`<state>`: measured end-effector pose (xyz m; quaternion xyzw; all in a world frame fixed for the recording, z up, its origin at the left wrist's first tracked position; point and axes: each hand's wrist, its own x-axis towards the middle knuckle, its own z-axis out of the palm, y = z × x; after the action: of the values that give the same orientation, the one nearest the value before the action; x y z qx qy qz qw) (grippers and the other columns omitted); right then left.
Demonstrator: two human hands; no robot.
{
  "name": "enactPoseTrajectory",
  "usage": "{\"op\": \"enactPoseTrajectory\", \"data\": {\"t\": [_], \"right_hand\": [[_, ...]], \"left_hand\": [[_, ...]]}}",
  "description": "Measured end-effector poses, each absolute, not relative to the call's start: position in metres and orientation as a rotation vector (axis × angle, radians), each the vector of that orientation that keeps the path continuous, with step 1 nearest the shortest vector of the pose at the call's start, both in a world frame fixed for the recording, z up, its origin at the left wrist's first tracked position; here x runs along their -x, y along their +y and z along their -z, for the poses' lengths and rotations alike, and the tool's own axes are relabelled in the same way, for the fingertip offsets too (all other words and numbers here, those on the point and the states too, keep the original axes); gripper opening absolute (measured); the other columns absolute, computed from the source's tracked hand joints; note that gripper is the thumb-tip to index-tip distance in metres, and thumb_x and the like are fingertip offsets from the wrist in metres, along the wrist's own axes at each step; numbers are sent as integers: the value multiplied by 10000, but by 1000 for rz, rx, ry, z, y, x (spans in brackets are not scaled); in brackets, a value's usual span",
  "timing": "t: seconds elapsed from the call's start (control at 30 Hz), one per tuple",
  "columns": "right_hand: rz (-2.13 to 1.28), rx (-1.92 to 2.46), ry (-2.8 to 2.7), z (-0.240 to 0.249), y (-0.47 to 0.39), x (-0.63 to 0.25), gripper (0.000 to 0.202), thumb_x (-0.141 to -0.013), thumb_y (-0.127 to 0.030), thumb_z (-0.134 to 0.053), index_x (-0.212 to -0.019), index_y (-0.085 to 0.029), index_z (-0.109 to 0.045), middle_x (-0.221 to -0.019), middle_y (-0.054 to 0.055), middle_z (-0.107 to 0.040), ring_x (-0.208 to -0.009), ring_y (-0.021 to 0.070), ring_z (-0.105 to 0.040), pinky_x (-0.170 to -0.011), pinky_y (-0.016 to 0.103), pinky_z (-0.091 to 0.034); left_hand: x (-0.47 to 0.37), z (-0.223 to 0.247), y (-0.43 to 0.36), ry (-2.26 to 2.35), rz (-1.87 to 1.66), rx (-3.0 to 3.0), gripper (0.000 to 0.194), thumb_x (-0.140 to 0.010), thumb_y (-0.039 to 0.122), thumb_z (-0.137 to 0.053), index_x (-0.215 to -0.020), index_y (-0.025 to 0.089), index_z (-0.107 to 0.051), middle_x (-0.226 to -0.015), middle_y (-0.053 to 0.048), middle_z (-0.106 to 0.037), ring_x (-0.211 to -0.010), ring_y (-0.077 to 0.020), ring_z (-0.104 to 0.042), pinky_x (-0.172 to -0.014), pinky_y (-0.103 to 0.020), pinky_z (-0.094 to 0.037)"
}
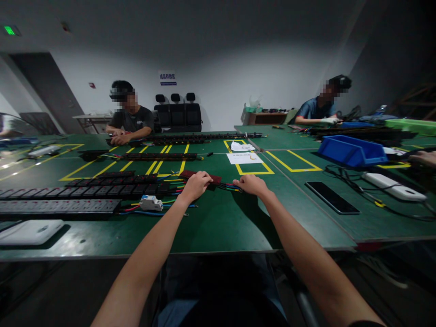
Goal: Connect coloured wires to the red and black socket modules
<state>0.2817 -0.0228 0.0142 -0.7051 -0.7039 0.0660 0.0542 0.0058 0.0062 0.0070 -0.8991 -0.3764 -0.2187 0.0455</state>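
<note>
My left hand point(197, 185) is closed on a flat dark red piece point(187, 173), whose right end shows past my fingers. Several coloured wires point(229, 185) run from that piece toward my right hand point(252, 185). Its thumb and fingers are pinched at the wires' terminal ends. Left of my hands lie black power strips point(136, 189) with wires coming out of their right ends. A grey-white circuit breaker point(151, 203) rests on the nearer wires. What my fingers cover cannot be made out.
A phone point(331, 197), a white power bank point(393, 186) with cables and a blue bin point(352, 151) are on my right. Another white device point(32, 231) sits front left. Across the green table, papers point(243, 158) lie within yellow tape, and two co-workers point(131, 118) handle parts.
</note>
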Motion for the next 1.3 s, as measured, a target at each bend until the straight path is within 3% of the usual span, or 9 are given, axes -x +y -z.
{"op": "enactPoseTrajectory", "data": {"t": [0.6, 1.3], "right_hand": [[-217, 2112, -2144, -15, -23, -281, 598, -1020, -679, -427, -855, -214, -765, -957, 118, -761, -872, 245, -714, -687, 280, -445], [-285, 2100, -1971, -14, -24, -271, 461, -965, -592, -556, -753, -214, -713, -785, 53, -722, -739, 179, -646, -606, 255, -339]], "left_hand": [[-4, -5, 8, -1121, 636, 2718, 226, -947, 101, -628, -1109, 211, -742, -1152, -73, -696, -1100, -240, -625, -934, -366, -545], [-7, -2, 7, -1099, 661, 2667, 159, -966, 195, -674, -1110, 205, -742, -1130, -77, -706, -1080, -245, -634, -913, -363, -538]]}}
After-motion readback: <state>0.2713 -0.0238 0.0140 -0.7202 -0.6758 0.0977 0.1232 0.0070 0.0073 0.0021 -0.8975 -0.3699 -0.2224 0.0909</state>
